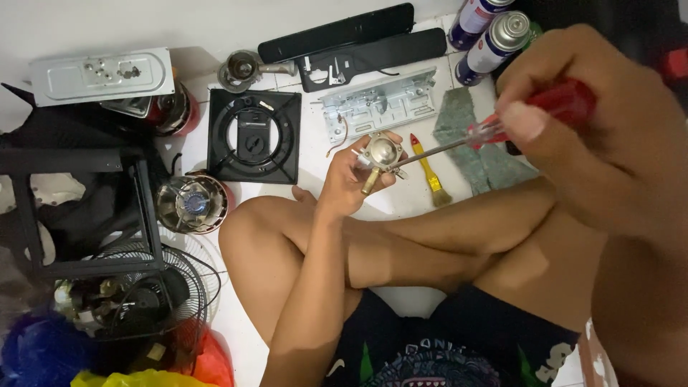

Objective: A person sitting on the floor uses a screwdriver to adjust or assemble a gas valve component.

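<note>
My left hand (351,179) holds a small brass and silver valve part (382,152) up over my crossed legs. My right hand (609,136), close to the camera, grips a screwdriver (502,129) with a red handle. Its metal shaft runs down-left and the tip touches the valve part.
On the white floor lie a black square burner frame (253,136), a grey metal bracket (378,104), a yellow-handled brush (428,172), a grey rag (466,136), two spray cans (491,39), black panels (344,32), a round burner head (190,204), a fan (143,294) and a metal box (100,75).
</note>
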